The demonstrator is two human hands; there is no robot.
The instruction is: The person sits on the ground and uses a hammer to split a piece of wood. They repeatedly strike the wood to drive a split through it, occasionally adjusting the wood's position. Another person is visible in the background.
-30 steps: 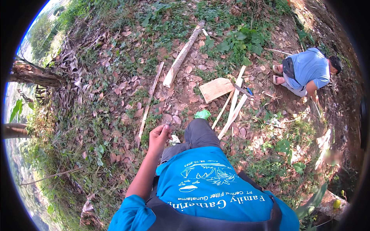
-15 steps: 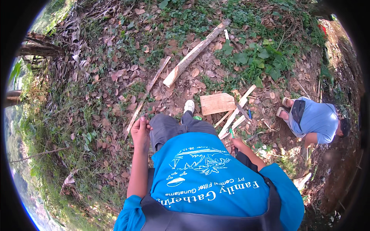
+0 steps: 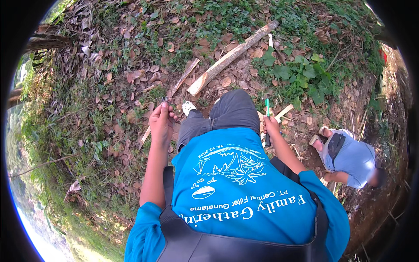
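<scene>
My left hand [image 3: 162, 118] is closed, with thin nail-like metal pieces [image 3: 164, 99] pinched at the fingertips beside the thumb. They are too small to make out fully. My right hand [image 3: 271, 125] grips a tool with a green shaft [image 3: 267, 106] rising above the fist and a dark end [image 3: 267, 140] below it; its kind cannot be told. Beyond that hand, pale split wood pieces [image 3: 284, 111] lie on the ground, partly hidden by my leg and arm. Past my left foot lies a long thin strip of wood [image 3: 185, 77].
A long log [image 3: 233, 57] lies on the leaf-strewn ground ahead. Leafy plants [image 3: 303, 74] grow to its right. At the right, another person in a light blue shirt [image 3: 355, 159] bends low by an earth bank [image 3: 393, 192]. Tree trunks [image 3: 48, 41] stand far left.
My right hand has risen with the green tool, now upright. My left hand has moved slightly up. My legs have shifted forward, covering the wooden board. The other person appears lower in the picture.
</scene>
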